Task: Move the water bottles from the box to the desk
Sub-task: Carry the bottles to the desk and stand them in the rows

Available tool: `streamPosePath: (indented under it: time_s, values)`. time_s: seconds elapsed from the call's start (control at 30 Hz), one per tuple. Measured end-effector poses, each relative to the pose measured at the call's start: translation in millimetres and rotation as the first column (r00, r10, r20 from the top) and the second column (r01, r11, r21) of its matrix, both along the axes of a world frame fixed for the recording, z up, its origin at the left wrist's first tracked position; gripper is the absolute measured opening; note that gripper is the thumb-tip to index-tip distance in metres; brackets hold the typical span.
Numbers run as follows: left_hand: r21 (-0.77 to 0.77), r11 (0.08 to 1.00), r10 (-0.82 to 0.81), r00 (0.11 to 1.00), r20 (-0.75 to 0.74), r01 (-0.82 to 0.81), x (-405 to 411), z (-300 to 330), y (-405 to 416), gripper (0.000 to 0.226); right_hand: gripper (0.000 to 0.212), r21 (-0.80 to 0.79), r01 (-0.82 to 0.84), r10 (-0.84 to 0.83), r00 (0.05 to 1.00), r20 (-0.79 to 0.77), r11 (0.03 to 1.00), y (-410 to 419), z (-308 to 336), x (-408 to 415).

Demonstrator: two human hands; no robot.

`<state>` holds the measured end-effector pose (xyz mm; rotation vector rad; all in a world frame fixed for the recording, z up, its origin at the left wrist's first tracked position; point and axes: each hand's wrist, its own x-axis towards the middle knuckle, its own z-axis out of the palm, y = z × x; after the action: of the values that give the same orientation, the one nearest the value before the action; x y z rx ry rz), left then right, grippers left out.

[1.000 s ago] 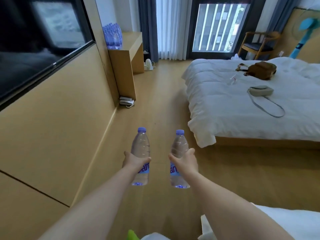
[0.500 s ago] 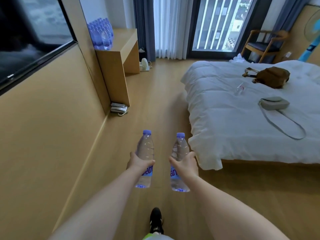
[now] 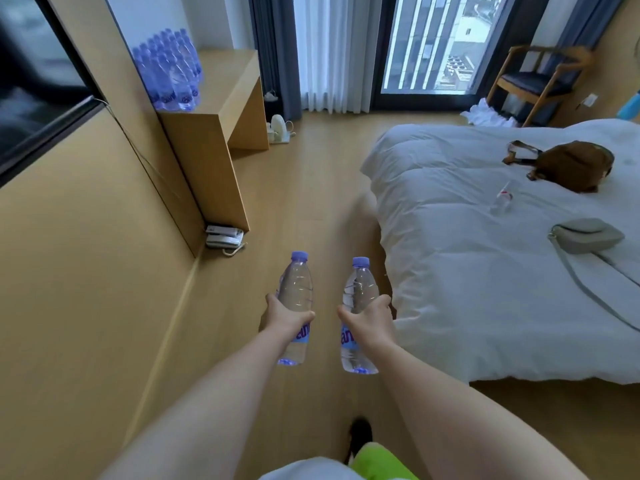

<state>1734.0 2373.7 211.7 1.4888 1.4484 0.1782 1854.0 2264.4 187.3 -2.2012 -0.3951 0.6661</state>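
Note:
My left hand (image 3: 286,317) grips a clear water bottle (image 3: 295,292) with a purple cap, held upright in front of me. My right hand (image 3: 370,320) grips a second such bottle (image 3: 358,289), also upright, a short way to the right of the first. Both hang above the wooden floor. Ahead on the left stands the wooden desk (image 3: 228,88), with several purple-capped bottles (image 3: 171,72) grouped on its near left corner. The box is out of view.
A white bed (image 3: 485,258) fills the right side, with a brown bag (image 3: 571,164) and a grey pouch (image 3: 587,235) on it. A telephone (image 3: 223,237) lies on the floor by the desk's side panel. A wooden wall runs along the left. A chair (image 3: 536,81) stands by the window.
I have walked forward: the desk and its bottles are nearer and larger. Both hands still carry their bottles upright in the same hold.

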Motion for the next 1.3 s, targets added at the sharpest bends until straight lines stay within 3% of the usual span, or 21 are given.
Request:
streamPosePath:
  time_s: [0.27,0.6,0.9,1.3]
  values:
    - [-0.007,0.998,0.056,0.996,-0.067,-0.056,102,-25,112,0.07,0.061,-0.039,-0.05,0.05,0.999,-0.014,0.998,118,-28,107]
    - [0.03,0.986,0.166,0.982,-0.094,-0.164,229,-7,249,0.073,0.061,-0.059,-0.153,0.154,0.988,0.008,0.987,274,4,237]
    - [0.074,0.972,0.225,0.974,-0.039,-0.221,306,-23,376,0.065,0.06,-0.066,-0.16,0.161,0.987,0.009,0.985,395,-1,318]
    - [0.072,0.981,0.178,0.982,0.066,-0.182,400,-8,609,0.067,0.059,-0.057,-0.148,0.152,0.985,0.08,0.987,637,22,416]
